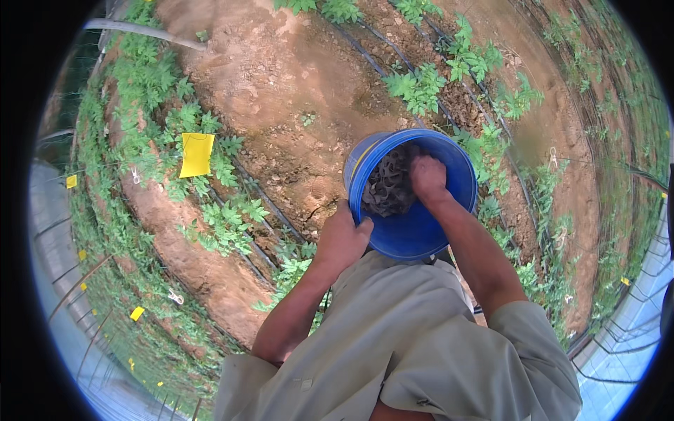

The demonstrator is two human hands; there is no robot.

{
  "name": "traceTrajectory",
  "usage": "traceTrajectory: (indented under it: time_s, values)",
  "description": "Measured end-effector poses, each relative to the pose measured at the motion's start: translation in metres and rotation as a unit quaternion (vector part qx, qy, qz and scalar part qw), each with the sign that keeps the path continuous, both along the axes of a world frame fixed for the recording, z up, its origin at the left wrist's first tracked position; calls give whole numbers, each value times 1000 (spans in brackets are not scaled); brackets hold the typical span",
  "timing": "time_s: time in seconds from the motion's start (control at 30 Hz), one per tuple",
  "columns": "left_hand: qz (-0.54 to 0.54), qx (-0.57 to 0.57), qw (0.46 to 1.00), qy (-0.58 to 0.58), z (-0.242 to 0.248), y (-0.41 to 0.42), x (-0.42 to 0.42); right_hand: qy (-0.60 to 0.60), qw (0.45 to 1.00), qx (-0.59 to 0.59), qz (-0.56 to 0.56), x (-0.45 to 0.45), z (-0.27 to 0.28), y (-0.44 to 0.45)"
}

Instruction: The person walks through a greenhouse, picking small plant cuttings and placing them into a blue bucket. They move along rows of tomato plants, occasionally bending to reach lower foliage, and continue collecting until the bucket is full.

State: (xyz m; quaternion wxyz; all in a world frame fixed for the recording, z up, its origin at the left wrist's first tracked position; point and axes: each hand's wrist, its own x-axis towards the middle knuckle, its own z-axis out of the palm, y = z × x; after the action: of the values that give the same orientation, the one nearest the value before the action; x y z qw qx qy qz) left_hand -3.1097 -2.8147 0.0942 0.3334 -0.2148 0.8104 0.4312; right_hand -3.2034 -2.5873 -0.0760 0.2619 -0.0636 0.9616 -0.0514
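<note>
A blue plastic bucket point(416, 231) is tilted in front of my body, its mouth facing up toward the camera. My left hand point(345, 231) grips the bucket's left rim, with the thumb over the edge. Inside the bucket lies a heap of dark grey-brown, small clip-like pieces point(387, 184); their exact kind is unclear. My right hand point(427, 178) reaches into the bucket at the heap's right side. Its fingers are curled and their tips are hidden, so whether it holds any piece cannot be told.
Leafy green plants point(416, 87) grow in rows along black drip irrigation hoses point(271, 205) on brown soil. A yellow sticky trap card point(197, 155) hangs at the left, near a white plastic clip point(136, 176). A pale pole point(147, 31) crosses the upper left.
</note>
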Motion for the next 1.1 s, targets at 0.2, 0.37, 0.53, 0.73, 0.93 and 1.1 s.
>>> traceTrajectory:
  time_s: [0.2, 0.37, 0.53, 0.73, 0.93, 1.1]
  values:
    - [25, -17, 999, 13, -8, -67, -24, 128, 937, -324, -34, -19, 50, -57]
    - [119, 30, 992, -10, -18, -97, -59, -75, 922, -354, -138, -36, 95, -92]
    - [184, 85, 979, -10, -28, -140, -94, -313, 756, -506, -271, -78, 127, -100]
    - [232, 34, 972, -14, -30, -181, -158, -329, 654, -624, -275, -148, 124, -78]
    - [241, 15, 970, 8, -24, -220, -234, -258, 656, -611, -362, -206, 103, -50]
    - [256, 24, 966, 38, -27, -239, -283, -58, 805, -448, -384, -220, 39, -5]
